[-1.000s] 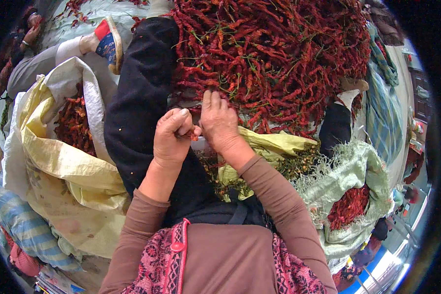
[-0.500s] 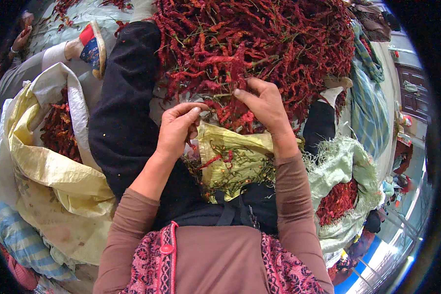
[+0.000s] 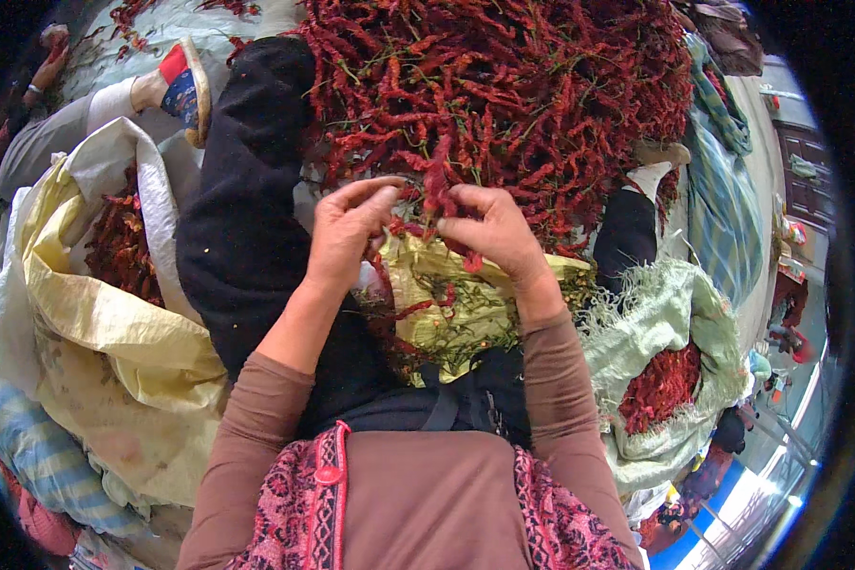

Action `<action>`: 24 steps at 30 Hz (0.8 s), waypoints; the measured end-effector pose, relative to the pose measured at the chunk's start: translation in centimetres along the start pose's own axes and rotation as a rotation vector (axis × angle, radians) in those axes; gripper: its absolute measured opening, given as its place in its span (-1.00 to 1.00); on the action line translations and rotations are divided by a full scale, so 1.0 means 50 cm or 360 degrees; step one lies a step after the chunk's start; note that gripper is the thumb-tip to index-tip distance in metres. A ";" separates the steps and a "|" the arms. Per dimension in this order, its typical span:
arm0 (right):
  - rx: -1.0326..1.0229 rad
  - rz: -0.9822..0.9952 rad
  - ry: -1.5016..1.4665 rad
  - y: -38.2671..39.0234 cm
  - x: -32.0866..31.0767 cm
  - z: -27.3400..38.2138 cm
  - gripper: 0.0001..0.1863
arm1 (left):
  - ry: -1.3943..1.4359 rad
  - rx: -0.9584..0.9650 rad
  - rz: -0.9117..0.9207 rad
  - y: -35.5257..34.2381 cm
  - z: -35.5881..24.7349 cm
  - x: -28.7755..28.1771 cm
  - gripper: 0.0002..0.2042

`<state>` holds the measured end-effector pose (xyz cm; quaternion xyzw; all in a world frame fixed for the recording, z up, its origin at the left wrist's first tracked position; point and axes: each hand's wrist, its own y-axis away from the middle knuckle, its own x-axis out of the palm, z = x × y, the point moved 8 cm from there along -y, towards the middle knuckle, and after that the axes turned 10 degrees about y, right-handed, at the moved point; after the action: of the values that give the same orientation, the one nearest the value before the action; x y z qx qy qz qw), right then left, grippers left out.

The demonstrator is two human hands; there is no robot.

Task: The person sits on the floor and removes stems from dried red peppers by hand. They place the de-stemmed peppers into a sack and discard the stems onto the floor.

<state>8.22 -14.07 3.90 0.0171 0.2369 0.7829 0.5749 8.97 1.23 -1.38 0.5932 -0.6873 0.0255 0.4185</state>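
Note:
A large heap of dried red chili peppers [image 3: 503,104], many with green stems, lies in front of me between my legs. My right hand [image 3: 499,233] is closed in a pinch on a dried red chili [image 3: 437,185] at the heap's near edge. Just to its left, my left hand [image 3: 347,228] has its thumb and forefinger together; what lies between them is too small to make out. Below both hands, a yellow woven sack [image 3: 408,271] is spread out, strewn with green stems and a few red bits.
At my left stands a white and yellow sack [image 3: 95,323] with dried chilies inside. On the right is a frayed pale green sack [image 3: 627,370] holding red chilies. Another person's leg and patterned shoe [image 3: 182,100] show at upper left. A blue checked cloth [image 3: 727,199] lies along the right.
My right hand has drawn back toward me from the heap, with a chili in its fingers over the sack's far edge. My left hand has moved slightly forward.

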 end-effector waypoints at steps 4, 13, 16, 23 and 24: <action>-0.0102 0.0138 0.0487 -0.010 0.041 0.013 -0.74 | 0.0024 -0.0021 0.0226 -0.001 0.022 0.014 -0.80; -0.0050 -0.0231 0.0572 -0.014 0.020 -0.010 -0.83 | 0.0381 -0.0050 0.0076 0.013 0.008 0.007 -0.89; 0.0118 -0.0314 0.0250 -0.018 0.010 -0.022 -0.83 | 0.0598 -0.0085 -0.0005 0.010 0.014 -0.006 -0.88; 0.0110 -0.0199 -0.0177 -0.013 0.039 -0.016 -0.85 | 0.0561 -0.0071 0.0037 0.012 0.010 -0.002 -0.88; 0.0087 -0.0228 -0.0162 -0.013 0.038 -0.015 -0.86 | 0.0561 -0.0066 0.0041 0.012 0.010 -0.003 -0.88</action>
<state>7.94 -12.46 2.54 0.0557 0.2292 0.7311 0.6402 8.17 1.26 -1.54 0.5618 -0.6112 0.1203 0.5443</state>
